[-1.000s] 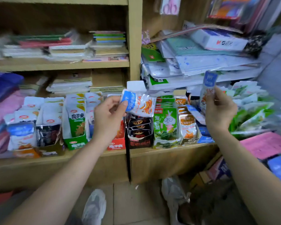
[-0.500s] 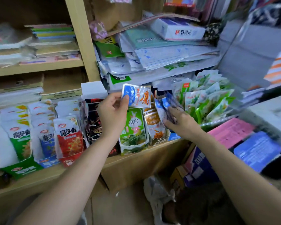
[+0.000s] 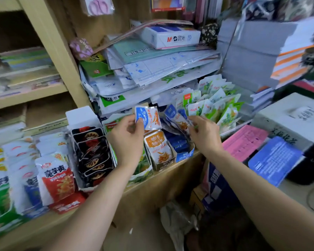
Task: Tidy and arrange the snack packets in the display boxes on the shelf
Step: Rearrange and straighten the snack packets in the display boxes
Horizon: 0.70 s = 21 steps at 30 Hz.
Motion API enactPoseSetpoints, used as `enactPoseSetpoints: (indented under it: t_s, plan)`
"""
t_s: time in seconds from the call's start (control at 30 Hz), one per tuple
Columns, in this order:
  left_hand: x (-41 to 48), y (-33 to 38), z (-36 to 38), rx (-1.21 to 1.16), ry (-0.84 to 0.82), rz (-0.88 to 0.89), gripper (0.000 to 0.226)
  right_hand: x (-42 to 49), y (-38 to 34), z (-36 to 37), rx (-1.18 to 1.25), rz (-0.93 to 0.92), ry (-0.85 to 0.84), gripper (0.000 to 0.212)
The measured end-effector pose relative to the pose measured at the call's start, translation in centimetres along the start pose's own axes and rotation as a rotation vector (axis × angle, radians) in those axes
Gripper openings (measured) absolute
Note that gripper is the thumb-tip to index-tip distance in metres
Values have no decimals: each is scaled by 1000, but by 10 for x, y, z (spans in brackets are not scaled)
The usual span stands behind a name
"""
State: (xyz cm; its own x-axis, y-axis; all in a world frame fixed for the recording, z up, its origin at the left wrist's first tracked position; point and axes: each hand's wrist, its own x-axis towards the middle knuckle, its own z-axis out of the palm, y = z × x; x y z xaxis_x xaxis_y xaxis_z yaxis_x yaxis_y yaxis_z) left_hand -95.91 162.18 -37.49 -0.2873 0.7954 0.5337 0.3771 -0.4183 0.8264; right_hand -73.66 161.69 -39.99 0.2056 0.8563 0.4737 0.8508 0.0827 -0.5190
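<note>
The left hand (image 3: 129,140) pinched a blue-and-white packet (image 3: 149,117) by its corner; the right hand (image 3: 203,134), just beside, gripped the leaning packets (image 3: 177,119) in the blue box (image 3: 185,155), probably making room.

My left hand (image 3: 128,140) and right hand (image 3: 205,135) are bare, and both forearms run uncovered to the bottom of my view.

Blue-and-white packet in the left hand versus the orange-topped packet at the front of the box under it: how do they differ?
Colour: the blue-and-white packet has a blue end; the orange-topped packet has an orange one.
Place: the first is pinched by the left hand above the boxes; the second stands in its display box.
Pose: the first is turned sideways, the second upright.
Both are small shiny sachets picturing orange strips.
</note>
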Motion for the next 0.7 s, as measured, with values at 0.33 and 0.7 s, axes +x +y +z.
enactPoseSetpoints:
  t_s: [0.33, 0.7]
  plan:
    - [-18, -6, 76, 513, -337, 69, 28, -2, 1, -3, 31, -12, -61, 50]
    - [-45, 15, -19, 332, -574, -8, 45, -29, -43, -25, 176, -192, -85, 29]
